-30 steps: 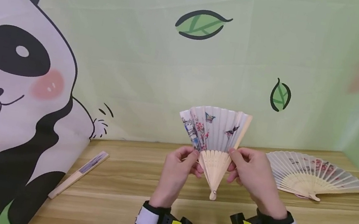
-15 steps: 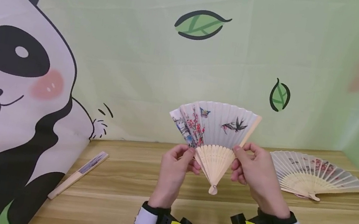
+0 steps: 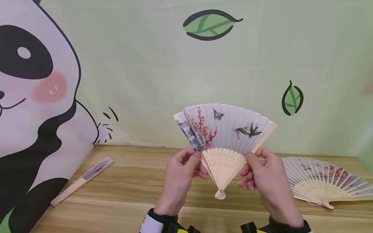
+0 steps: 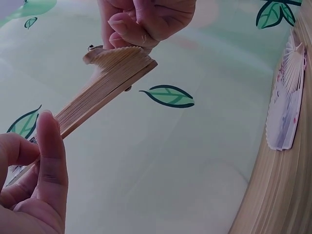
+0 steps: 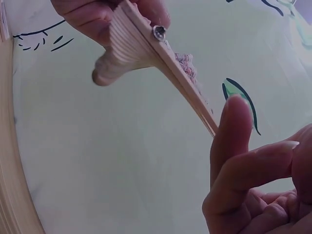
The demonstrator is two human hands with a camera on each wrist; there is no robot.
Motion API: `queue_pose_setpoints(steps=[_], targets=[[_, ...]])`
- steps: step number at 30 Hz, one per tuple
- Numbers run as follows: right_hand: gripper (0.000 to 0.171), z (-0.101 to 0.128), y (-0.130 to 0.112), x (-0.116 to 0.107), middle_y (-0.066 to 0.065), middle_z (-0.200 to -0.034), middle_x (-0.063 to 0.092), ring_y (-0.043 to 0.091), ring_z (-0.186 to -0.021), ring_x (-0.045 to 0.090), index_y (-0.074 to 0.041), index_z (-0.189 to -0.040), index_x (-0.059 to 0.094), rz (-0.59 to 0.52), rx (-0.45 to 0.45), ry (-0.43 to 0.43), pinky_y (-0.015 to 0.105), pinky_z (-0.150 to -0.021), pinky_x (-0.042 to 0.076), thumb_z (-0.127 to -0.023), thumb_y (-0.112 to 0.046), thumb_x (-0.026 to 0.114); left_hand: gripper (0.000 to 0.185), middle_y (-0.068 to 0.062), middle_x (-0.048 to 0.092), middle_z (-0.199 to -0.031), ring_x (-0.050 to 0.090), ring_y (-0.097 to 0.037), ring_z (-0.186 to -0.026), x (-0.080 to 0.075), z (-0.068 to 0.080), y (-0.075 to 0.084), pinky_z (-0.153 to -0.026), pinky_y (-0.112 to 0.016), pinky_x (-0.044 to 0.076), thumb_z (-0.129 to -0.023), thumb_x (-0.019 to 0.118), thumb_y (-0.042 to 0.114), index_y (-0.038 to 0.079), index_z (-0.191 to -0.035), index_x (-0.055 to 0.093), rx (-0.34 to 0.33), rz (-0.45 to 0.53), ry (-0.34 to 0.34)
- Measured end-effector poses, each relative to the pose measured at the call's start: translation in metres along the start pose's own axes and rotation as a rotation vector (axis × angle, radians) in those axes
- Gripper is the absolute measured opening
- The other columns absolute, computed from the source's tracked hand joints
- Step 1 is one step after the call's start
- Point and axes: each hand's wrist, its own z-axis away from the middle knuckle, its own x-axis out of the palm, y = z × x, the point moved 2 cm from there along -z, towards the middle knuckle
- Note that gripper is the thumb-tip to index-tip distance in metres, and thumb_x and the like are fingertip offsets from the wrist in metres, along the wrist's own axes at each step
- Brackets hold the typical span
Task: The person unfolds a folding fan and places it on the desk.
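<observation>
Around us on the wooden counter (image 3: 142, 207) there's a fully spread fan (image 3: 326, 182) lying flat off to the right and a folded fan (image 3: 82, 180) near the panda backdrop (image 3: 12, 84) on the left; nothing blocks our hands. Our left hand (image 3: 182, 175) pinches the left guard stick of the painted fan (image 3: 223, 136), our right hand (image 3: 266, 178) pinches the right one, holding it upright above the counter, partly spread. Head view shows blossoms and birds on pleated paper; the wrist views only catch stacked bamboo ribs and the rivet (image 5: 158, 32).
</observation>
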Motion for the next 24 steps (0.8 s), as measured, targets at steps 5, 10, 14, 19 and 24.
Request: queue_pose_setpoints(steps=[5, 10, 14, 19, 24], targets=[[0.022, -0.0006, 0.0009, -0.0011, 0.011, -0.072, 0.059, 0.019, -0.053, 0.062, 0.004, -0.103, 0.042, 0.002, -0.013, 0.002, 0.022, -0.042, 0.043, -0.106, -0.018, 0.042, 0.016, -0.013, 0.06, -0.085, 0.061, -0.016, -0.061, 0.0006, -0.0001, 0.0008, -0.057, -0.028, 0.056, -0.099, 0.054, 0.007, -0.008, -0.104, 0.06, 0.011, 0.01, 0.015], [0.022, -0.0002, 0.0001, -0.0019, 0.01, -0.072, 0.058, 0.019, -0.052, 0.062, 0.003, -0.102, 0.042, -0.013, -0.021, 0.032, 0.022, -0.042, 0.044, -0.105, -0.018, 0.043, 0.016, -0.013, 0.06, -0.083, 0.061, -0.016, -0.061, 0.0023, 0.0003, -0.0001, -0.056, -0.027, 0.055, -0.1, 0.053, 0.006, -0.008, -0.104, 0.06, 0.036, 0.045, 0.049], [0.023, 0.0004, -0.0006, -0.0016, 0.01, -0.072, 0.058, 0.019, -0.052, 0.062, 0.003, -0.101, 0.043, -0.024, -0.031, 0.057, 0.023, -0.042, 0.044, -0.105, -0.019, 0.044, 0.016, -0.013, 0.06, -0.083, 0.061, -0.015, -0.06, 0.0029, 0.0002, -0.0003, -0.057, -0.027, 0.055, -0.099, 0.053, 0.005, -0.008, -0.104, 0.06, 0.063, 0.058, 0.072], [0.022, -0.0008, 0.0004, -0.0011, 0.009, -0.071, 0.058, 0.018, -0.052, 0.063, 0.002, -0.099, 0.042, -0.033, -0.047, 0.087, 0.023, -0.042, 0.046, -0.105, -0.02, 0.045, 0.016, -0.012, 0.061, -0.081, 0.061, -0.014, -0.06, 0.0031, -0.0004, 0.0013, -0.056, -0.027, 0.055, -0.1, 0.053, 0.006, -0.008, -0.103, 0.06, 0.085, 0.067, 0.096], [0.023, -0.0019, 0.0012, 0.0019, 0.009, -0.07, 0.059, 0.019, -0.053, 0.064, 0.002, -0.099, 0.042, -0.036, -0.076, 0.112, 0.026, -0.043, 0.049, -0.105, -0.021, 0.045, 0.015, -0.013, 0.061, -0.079, 0.061, -0.015, -0.059, 0.0004, -0.0013, 0.0021, -0.055, -0.027, 0.055, -0.099, 0.053, 0.006, -0.008, -0.101, 0.059, 0.086, 0.082, 0.133]])
